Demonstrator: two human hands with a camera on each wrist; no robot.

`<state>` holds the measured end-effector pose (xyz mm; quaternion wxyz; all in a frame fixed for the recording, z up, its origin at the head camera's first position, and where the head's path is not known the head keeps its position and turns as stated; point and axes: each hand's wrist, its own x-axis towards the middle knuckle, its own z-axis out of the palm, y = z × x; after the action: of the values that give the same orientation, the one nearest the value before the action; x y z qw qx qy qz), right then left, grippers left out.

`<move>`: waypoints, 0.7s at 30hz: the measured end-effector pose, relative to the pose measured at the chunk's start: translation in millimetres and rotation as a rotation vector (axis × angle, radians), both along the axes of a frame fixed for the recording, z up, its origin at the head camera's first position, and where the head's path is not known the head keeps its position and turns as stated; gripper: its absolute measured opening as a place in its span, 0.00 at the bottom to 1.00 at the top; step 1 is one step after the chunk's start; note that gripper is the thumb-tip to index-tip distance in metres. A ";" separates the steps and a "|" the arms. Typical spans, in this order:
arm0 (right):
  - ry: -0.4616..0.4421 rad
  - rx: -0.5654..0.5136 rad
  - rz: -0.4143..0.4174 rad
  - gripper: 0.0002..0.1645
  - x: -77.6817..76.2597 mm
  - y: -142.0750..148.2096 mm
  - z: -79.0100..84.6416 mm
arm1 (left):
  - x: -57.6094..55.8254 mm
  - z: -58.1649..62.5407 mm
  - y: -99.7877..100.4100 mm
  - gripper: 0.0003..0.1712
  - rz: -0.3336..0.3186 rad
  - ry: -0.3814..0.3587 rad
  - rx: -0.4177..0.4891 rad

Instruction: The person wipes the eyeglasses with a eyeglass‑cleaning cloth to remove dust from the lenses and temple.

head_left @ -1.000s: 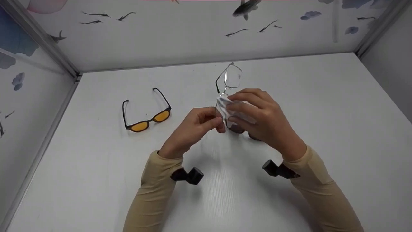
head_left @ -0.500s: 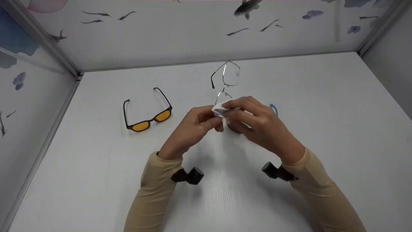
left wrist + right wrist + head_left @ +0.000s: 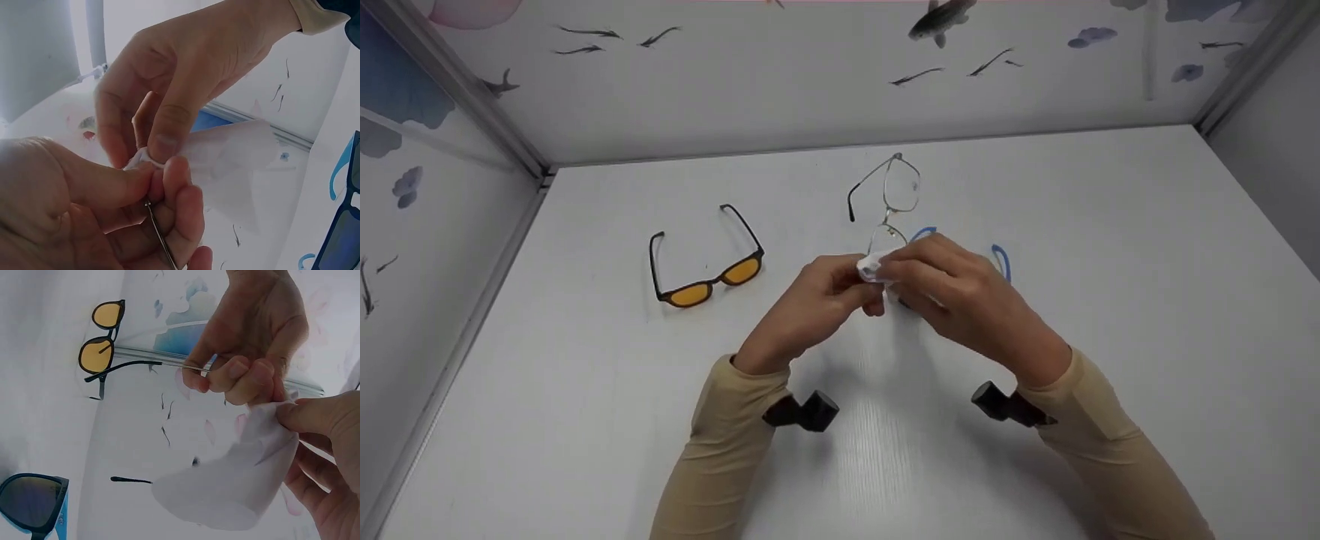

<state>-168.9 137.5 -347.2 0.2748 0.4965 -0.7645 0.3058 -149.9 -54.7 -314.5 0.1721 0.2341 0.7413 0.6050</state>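
Thin wire-rimmed eyeglasses [image 3: 886, 213] are held up over the table, one dark-tipped temple [image 3: 851, 204] sticking out at the far side. My left hand [image 3: 814, 304] grips them near a hinge, and in the left wrist view a metal temple [image 3: 162, 239] passes under its curled fingers. Between thumb and fingers my right hand [image 3: 971, 300] pinches a white cloth [image 3: 871, 268], bunched right at the left fingertips. In the right wrist view the cloth [image 3: 225, 484] hangs in a broad fold that covers part of the eyeglasses. The nearer lens is mostly hidden by cloth and fingers.
Black-framed glasses with orange lenses [image 3: 690, 294] lie unfolded on the white table [image 3: 585, 420] to the left. Dark sunglasses with blue temples [image 3: 1003, 262] lie behind my right hand, largely covered by it. Panels printed with fish [image 3: 941, 22] enclose the back and sides.
My right hand has moved slightly left with the cloth, which is now bunched tighter at the left fingers. The eyeglasses have tilted a little, and the sunglasses' blue temples have come into view.
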 end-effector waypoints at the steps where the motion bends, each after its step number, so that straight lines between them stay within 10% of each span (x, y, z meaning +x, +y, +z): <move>1: -0.013 -0.008 0.009 0.18 -0.1 1.3 1.0 | -0.1 0.2 -0.3 0.09 0.004 0.003 0.007; 9: -0.002 -0.069 -0.158 0.13 -0.6 4.3 3.7 | 3.1 2.1 3.0 0.07 -0.071 0.036 -0.077; 21: -0.123 -0.019 -0.019 0.15 0.4 11.7 10.5 | 2.1 2.7 3.1 0.07 -0.018 0.015 -0.024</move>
<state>-168.5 149.2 -336.8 0.2349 0.4671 -0.7816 0.3402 -147.8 -51.5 -311.8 0.1748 0.2430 0.7476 0.5928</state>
